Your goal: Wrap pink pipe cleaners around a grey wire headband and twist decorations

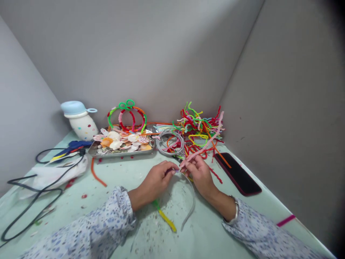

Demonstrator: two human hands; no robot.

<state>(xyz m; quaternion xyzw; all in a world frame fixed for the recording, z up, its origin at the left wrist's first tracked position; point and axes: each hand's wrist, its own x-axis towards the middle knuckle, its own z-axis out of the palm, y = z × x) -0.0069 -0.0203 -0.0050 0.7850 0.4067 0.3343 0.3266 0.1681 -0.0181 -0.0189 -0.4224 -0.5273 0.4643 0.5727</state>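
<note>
Where the right hand pinches, pink chenille slants upward.

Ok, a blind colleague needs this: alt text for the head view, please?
The person's left hand pinches a curved gray band while the right hand holds a pink pipe cleaner. Behind them are a metal tray of seashells, a wire coil and colorful pipe cleaners.

Your field of view: no legible text, labels, brands, numbers or signs on or around worktop.
</note>
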